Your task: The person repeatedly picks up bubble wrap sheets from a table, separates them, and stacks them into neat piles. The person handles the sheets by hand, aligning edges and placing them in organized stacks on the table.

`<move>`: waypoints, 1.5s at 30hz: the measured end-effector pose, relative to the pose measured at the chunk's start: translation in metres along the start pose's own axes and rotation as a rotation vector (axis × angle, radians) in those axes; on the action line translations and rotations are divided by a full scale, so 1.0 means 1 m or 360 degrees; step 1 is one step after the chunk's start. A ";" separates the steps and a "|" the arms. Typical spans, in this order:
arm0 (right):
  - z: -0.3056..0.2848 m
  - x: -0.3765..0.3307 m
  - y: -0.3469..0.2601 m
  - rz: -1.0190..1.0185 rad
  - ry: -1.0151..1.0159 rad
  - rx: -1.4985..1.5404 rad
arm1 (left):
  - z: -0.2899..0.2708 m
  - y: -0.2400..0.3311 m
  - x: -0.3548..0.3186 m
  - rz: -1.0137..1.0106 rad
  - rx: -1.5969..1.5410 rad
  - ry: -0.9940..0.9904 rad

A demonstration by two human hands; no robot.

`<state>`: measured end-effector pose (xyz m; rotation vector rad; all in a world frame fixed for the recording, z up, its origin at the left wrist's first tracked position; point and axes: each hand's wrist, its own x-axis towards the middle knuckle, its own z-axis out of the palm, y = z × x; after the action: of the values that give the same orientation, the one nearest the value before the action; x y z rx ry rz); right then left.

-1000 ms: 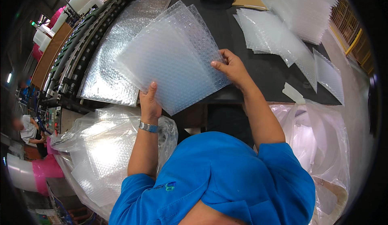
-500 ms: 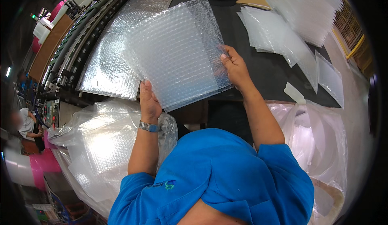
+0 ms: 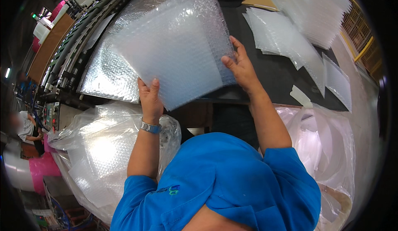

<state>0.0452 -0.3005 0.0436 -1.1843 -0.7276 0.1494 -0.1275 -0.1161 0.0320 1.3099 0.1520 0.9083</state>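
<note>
Left hand (image 3: 150,100) and right hand (image 3: 240,67) pinch a bubble-wrap sheet (image 3: 178,48) at 7 and 3 o'clock; loose grips could let it slide onto the counter (image 3: 273,71).

I'm on a packing floor: a roller conveyor (image 3: 78,44) curves past my black bench's (image 3: 277,69) left edge, bubble-wrap stacks (image 3: 311,7) fill its far right corner, bagged wrap (image 3: 99,148) below.

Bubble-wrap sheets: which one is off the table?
The bubble-wrap sheet held up between the left hand and right hand. The silvery sheet lies flat at left; the clear sheets lie spread at right.
</note>
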 end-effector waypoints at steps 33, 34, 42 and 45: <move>-0.067 0.031 -0.042 0.0282 -0.0100 -0.0151 | 0.017 -0.044 0.026 -0.0957 0.0036 -0.0134; -0.073 0.043 -0.063 0.0308 0.0007 -0.0064 | 0.015 -0.043 0.022 -0.0954 0.0020 -0.0054; -0.250 0.137 -0.089 0.0476 0.0282 -0.0390 | 0.025 -0.044 0.022 -0.0882 0.0178 -0.0155; -0.307 0.137 -0.053 0.0968 0.0284 -0.1445 | 0.023 -0.045 0.022 -0.0878 0.0188 -0.0143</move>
<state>0.3165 -0.4992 0.0946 -2.2414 -0.2306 0.2225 -0.0782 -0.1186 0.0083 1.3197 0.4768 0.3743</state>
